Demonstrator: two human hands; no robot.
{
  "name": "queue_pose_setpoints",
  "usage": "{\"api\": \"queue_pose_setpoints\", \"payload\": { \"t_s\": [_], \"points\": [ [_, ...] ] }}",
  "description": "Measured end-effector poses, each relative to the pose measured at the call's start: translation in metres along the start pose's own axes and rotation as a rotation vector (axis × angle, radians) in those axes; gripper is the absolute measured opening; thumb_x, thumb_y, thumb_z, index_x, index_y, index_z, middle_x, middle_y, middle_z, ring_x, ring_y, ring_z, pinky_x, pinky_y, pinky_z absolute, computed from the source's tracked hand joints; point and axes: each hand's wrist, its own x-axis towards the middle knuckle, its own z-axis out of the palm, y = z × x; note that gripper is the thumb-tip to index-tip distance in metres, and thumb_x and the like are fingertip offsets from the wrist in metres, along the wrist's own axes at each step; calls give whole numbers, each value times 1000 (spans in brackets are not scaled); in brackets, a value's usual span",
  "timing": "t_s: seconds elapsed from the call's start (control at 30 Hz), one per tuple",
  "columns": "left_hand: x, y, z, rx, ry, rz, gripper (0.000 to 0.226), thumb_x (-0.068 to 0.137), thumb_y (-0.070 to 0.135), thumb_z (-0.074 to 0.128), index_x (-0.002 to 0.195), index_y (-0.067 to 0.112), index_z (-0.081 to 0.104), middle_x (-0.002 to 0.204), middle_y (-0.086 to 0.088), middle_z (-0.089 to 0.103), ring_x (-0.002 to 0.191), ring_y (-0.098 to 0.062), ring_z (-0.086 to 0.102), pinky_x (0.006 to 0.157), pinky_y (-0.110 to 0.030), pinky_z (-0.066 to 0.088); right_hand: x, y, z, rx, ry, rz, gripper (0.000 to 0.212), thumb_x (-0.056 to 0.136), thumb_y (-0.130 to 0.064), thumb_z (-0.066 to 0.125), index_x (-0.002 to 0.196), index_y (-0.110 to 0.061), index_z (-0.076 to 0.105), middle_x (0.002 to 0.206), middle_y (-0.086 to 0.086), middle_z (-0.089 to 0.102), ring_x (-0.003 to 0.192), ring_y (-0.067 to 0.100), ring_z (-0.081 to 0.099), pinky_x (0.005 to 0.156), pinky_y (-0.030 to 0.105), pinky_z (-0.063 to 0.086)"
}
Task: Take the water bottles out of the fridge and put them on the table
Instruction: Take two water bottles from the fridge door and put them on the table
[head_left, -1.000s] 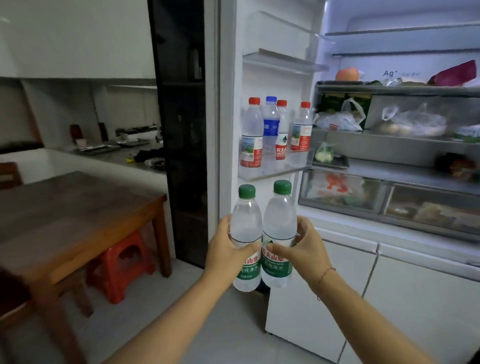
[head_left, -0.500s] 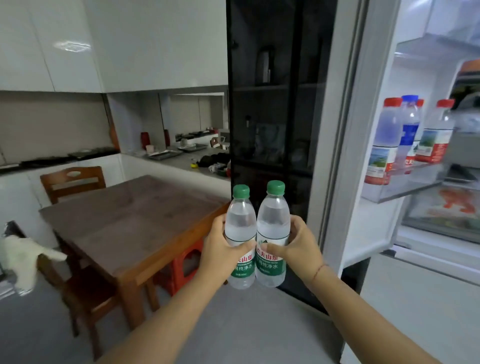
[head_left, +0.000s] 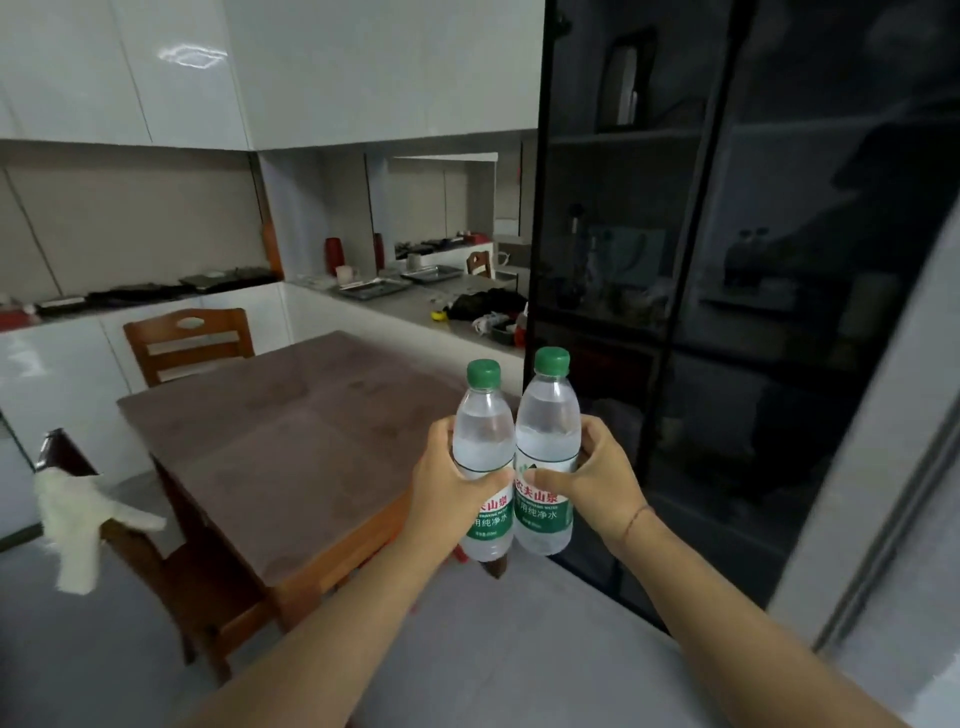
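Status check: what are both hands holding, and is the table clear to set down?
Left hand shut on left bottle; right hand on right bottle. Both upright, touching. Table ahead, top bare.

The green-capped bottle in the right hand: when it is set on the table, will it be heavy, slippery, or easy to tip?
The right-hand bottle looks nearly full, so probably heavy for its size. Its clear wall seems fogged, perhaps damp, so the right hand may need a firm grip. Tall and narrow, it could tip if set carelessly on the table.
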Motion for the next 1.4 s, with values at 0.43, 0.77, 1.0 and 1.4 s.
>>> {"api": "queue_pose_setpoints", "payload": {
  "t_s": [0.43, 0.77, 1.0, 1.4],
  "points": [
    [208, -92, 8, -130, 41, -141, 62, 67, 12, 83, 117, 1, 47, 105, -25, 64, 96, -41, 66, 80, -60, 53, 233, 59, 63, 39, -161, 41, 63, 55, -1, 86, 104, -22, 52, 105, 1, 66, 95, 16, 66, 77, 32, 55],
    [348, -158, 0, -61, 32, -140, 55, 70, -3, 76, 112, -17, 43, 100, -34, 60, 96, -44, 64, 80, -61, 52, 379, 109, 117, 42, -215, 84, 65, 53, -6, 87, 104, -23, 50, 103, 1, 67, 95, 19, 66, 82, 40, 56],
    [459, -210, -6, -21, 55, -126, 57, 69, -1, 78, 115, -6, 45, 104, -21, 62, 98, -29, 65, 81, -46, 56, 487, 140, 161, 52, -192, 90, 63, 57, 0, 85, 105, -20, 49, 103, 1, 64, 96, 16, 64, 74, 30, 55],
    [614, -298, 4, -28, 100, -199, 67, 65, 5, 81, 117, 15, 40, 102, 0, 62, 92, -12, 66, 70, -30, 57, 653, 213, 211, 3, -190, 121, 65, 55, -2, 85, 106, -21, 50, 105, -6, 63, 97, 8, 60, 76, 27, 52]
  ]
}}
